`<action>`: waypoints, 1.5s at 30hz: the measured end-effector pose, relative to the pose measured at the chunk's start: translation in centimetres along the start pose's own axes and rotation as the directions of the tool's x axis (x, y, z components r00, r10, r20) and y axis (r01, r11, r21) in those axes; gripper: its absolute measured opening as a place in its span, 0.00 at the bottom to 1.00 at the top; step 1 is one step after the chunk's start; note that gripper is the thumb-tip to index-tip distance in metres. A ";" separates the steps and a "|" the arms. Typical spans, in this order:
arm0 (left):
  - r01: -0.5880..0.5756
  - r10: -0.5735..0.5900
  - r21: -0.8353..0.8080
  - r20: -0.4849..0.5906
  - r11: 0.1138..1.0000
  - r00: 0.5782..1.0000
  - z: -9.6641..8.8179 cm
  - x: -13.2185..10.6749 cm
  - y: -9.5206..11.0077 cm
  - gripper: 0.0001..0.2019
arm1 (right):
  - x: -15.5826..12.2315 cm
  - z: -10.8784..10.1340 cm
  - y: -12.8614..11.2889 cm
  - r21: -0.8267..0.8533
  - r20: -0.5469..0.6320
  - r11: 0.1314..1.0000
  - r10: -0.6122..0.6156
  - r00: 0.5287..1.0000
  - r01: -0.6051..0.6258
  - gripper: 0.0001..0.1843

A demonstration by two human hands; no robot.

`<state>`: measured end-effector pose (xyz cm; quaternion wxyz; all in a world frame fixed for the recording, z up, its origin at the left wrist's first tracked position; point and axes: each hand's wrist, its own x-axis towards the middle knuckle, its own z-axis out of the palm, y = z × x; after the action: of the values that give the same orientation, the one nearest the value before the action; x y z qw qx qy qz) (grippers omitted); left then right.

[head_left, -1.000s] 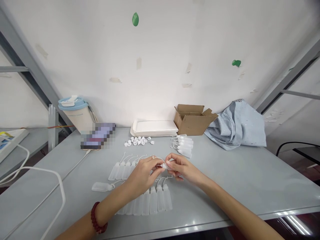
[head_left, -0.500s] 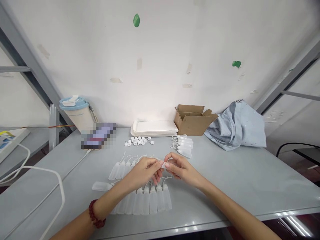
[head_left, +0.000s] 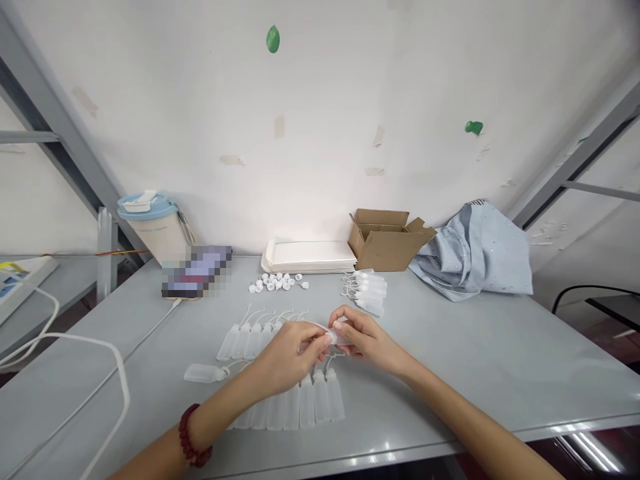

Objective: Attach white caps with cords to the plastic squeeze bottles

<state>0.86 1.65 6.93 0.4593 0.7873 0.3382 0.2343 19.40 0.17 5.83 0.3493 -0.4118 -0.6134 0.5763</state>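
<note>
In the head view, my left hand (head_left: 293,353) and my right hand (head_left: 370,341) meet above the middle of the table. Between them is a small translucent plastic squeeze bottle (head_left: 341,339), mostly hidden by fingers. My left thumb and fingers pinch its white neck end, while my right fingers close around its body. A thin white tube or strap arcs over the left fingers. Below the hands lies a row of similar bottles (head_left: 306,402), partly covered by my left arm. A second row (head_left: 243,340) lies beyond that arm, and a single bottle (head_left: 203,373) rests sideways to its left.
Small white caps (head_left: 280,282) lie behind the hands, beside a pile of bottles (head_left: 367,290). Along the wall stand stacked white trays (head_left: 313,257), an open cardboard box (head_left: 387,243) and a bluish cloth (head_left: 477,257). A phone (head_left: 200,271), its cable and a lidded cup (head_left: 155,230) are left.
My left hand has turned, its back now more visible, and shifted slightly down. More of the bottle's neck and body shows between the fingers; my right hand has barely moved.
</note>
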 end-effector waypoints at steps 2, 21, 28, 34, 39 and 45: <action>-0.077 0.082 0.137 -0.024 0.988 0.996 0.2 -0.2 0.1 0.17 | 0.1 0.0 -0.1 0.013 -0.012 1.000 0.027 1.000 -0.027 0.16; 0.291 -0.303 -0.507 0.060 0.812 0.951 -1.0 0.7 -0.2 0.17 | -0.1 -0.2 0.4 -0.452 -0.181 0.874 -0.289 0.940 0.181 0.12; 0.279 -0.269 -0.430 0.086 0.858 0.959 -1.1 0.5 -0.3 0.18 | -0.2 0.0 0.5 -0.521 -0.157 0.827 -0.337 0.928 0.212 0.12; 0.064 -0.067 -0.062 -0.046 0.996 0.997 -0.7 0.1 -0.4 0.18 | -0.3 0.0 -0.1 -0.427 -0.157 0.885 -0.274 0.949 0.185 0.17; -0.170 0.235 0.408 -0.114 0.897 0.965 -0.2 -0.1 -1.2 0.16 | -0.1 -0.3 0.0 -0.270 -0.137 0.956 -0.155 0.978 0.114 0.22; -0.226 0.326 0.510 -0.115 0.830 0.938 -0.1 -0.2 -1.2 0.13 | -0.1 -0.4 0.2 -0.170 -0.101 0.980 -0.127 0.987 0.109 0.22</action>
<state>0.27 1.99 5.96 0.1704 0.8911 0.3123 0.2817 19.85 0.27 5.70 0.3814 -0.4334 -0.6616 0.4786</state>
